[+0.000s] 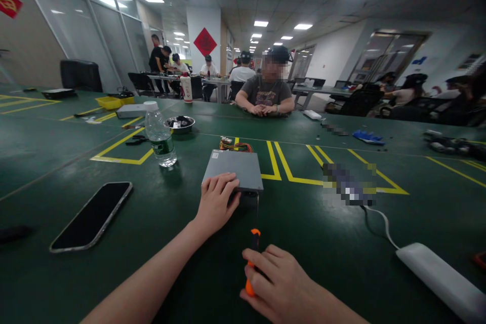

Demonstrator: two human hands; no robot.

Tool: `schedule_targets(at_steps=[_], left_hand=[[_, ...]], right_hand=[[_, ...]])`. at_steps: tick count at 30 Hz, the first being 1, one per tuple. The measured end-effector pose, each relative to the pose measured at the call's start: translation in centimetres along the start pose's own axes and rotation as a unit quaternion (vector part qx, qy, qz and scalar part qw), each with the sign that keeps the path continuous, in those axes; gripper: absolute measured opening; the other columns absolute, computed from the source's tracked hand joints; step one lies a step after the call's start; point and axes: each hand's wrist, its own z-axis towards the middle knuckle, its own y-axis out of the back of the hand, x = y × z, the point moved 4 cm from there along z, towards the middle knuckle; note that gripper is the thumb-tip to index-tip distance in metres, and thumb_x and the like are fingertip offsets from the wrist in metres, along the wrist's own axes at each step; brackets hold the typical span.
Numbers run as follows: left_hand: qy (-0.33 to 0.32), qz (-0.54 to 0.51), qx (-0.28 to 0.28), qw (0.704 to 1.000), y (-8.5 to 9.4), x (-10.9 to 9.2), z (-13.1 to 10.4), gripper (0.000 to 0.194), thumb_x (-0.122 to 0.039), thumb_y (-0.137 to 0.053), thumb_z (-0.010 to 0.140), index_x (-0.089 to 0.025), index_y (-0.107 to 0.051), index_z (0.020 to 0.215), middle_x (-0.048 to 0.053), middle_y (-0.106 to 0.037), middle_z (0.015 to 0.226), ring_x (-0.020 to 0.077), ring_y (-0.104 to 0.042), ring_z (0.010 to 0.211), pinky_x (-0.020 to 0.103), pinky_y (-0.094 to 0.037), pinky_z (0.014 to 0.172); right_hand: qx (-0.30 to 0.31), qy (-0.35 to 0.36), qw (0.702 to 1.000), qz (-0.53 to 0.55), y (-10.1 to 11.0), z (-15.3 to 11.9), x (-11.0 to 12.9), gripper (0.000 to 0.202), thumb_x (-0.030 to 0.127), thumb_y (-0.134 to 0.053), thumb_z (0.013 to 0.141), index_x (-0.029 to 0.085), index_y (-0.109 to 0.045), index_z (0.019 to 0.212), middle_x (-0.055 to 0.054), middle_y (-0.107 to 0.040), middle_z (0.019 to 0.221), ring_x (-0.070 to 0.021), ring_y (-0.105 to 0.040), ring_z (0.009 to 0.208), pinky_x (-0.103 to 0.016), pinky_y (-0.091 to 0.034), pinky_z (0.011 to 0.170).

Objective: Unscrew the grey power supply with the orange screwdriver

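Grey metal makes the flat box (243, 164), which lies on the green table (212, 273) in the middle, just in front of the person. The left hand (218, 197) rests on its near left part, with the fingers loosely spread and not closed around it, probably so that the box does not slide. The right hand (277, 278) is closed around the handle of an orange and black screwdriver (255, 241), nearer and a little to the right. Its thin shaft points away, towards the near right corner of the box; I cannot tell if the tip touches. The coloured wires (239, 147) lie at the far side, which seems to leave the near side free for the tool. The bottle (161, 136) and the phone (93, 217) are apart on the left, outside the reach of this work.
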Motion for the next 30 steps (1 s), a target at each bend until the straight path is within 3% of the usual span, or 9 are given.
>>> schedule_targets(at_steps=[7,13,18,30], left_hand=[[0.001,0.000,0.003,1.000,0.0,0.0,0.0,0.021,-0.026,-0.049,0.084,-0.025,-0.052,0.105,0.003,-0.058,0.118,0.0205,-0.048,0.111,0.039,-0.030,0.091],[0.000,-0.003,0.008,1.000,0.0,0.1,0.0,0.021,-0.027,-0.049,0.085,-0.024,-0.052,0.105,0.003,-0.057,0.119,0.0206,-0.047,0.112,0.039,-0.030,0.091],[0.003,-0.003,0.010,1.000,0.0,0.1,-0.1,0.021,-0.027,-0.049,0.085,-0.024,-0.052,0.106,0.004,-0.057,0.119,0.0210,-0.047,0.112,0.040,-0.029,0.091],[0.006,-0.002,0.007,1.000,-0.3,0.2,-0.1,0.021,-0.027,-0.048,0.085,-0.025,-0.052,0.105,0.003,-0.057,0.119,0.0212,-0.047,0.113,0.040,-0.029,0.092]], right_hand=[[0.038,0.008,0.999,0.016,0.2,0.1,-0.4,0.029,0.034,-0.050,0.085,0.018,-0.053,0.108,-0.011,-0.059,0.110,-0.0175,-0.060,0.081,-0.031,-0.045,0.070],[-0.091,0.032,0.995,-0.007,1.2,-0.4,-0.2,0.021,0.027,-0.049,0.083,0.012,-0.056,0.096,-0.012,-0.064,0.096,-0.0170,-0.062,0.071,-0.029,-0.048,0.060],[-0.153,0.067,0.986,-0.011,1.9,-0.9,0.1,0.021,0.024,-0.050,0.083,0.011,-0.053,0.098,-0.014,-0.066,0.091,-0.0161,-0.063,0.069,-0.028,-0.051,0.059],[-0.129,0.081,0.988,0.015,1.3,0.1,0.3,0.023,0.023,-0.047,0.086,0.009,-0.051,0.104,-0.016,-0.064,0.098,-0.0180,-0.065,0.077,-0.028,-0.053,0.065]])
